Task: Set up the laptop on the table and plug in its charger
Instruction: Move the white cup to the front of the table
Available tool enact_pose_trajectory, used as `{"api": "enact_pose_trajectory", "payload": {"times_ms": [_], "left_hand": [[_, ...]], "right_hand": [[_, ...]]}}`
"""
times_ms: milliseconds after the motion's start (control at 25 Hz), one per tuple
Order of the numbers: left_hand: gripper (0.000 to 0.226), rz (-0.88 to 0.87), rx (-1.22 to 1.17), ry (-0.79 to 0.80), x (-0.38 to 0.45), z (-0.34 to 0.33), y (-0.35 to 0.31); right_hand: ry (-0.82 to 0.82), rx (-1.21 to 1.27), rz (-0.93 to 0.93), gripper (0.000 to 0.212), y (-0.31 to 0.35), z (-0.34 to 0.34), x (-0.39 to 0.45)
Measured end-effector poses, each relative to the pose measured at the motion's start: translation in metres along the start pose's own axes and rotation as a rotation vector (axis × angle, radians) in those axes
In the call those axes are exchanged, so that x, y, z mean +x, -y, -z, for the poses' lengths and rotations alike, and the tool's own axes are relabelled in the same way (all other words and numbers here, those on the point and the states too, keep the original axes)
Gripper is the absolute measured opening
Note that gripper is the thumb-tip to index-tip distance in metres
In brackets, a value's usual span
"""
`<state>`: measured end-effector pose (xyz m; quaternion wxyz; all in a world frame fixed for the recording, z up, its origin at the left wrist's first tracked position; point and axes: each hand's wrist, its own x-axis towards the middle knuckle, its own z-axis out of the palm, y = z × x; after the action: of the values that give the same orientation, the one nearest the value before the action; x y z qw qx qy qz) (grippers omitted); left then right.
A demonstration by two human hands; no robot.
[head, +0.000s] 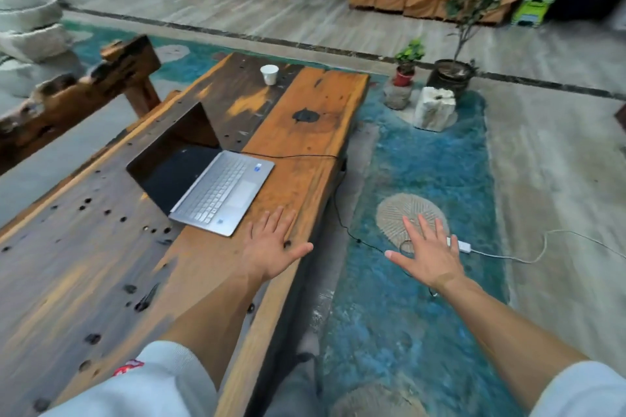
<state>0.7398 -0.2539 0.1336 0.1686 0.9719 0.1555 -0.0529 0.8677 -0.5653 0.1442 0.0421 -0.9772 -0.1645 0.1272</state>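
Long dark-and-orange plank wooden table (315, 118) at left carries open silver laptop (216, 193), screen dark, thin black charger cable (298, 156) running from it over right edge to floor. My left hand (271, 247) empty, fingers spread wide, just right of laptop. My right hand (428, 256) empty, splayed, above white power strip (462, 245). Right hand nearer plug end.

Person, head-camera view — body parts visible: two bare forearms, left hand (271, 244) and right hand (428, 252), no rings, watch or bracelet to be seen. Sleeves: pale grey-white, soft knit fabric, pushed up near the elbows on both arms. Marking: red-and-white printed patch (128, 366) on the left sleeve — lettering too blurred to read.
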Motion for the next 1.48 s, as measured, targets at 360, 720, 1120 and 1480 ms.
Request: {"api": "enact_pose_trajectory", "payload": {"times_ms": [360,720,1120,1480], "left_hand": [[0.095,-0.156,-0.009,0.05,0.161,-0.005,-0.052],[0.093,-0.262,0.021,0.14,0.307,0.004,-0.097],[0.096,-0.259,0.048,0.147,0.432,-0.011,-0.146],[0.097,-0.189,0.061,0.097,0.572,-0.011,-0.25]], "right_hand": [[-0.02,0.041,-0.16,0.093,-0.053,0.027,0.095],[-0.016,0.012,-0.246,0.095,-0.085,0.055,0.201],[0.002,0.067,-0.246,0.094,-0.139,0.079,0.324],[0.011,0.076,-0.186,0.093,-0.244,0.13,0.474]]}}
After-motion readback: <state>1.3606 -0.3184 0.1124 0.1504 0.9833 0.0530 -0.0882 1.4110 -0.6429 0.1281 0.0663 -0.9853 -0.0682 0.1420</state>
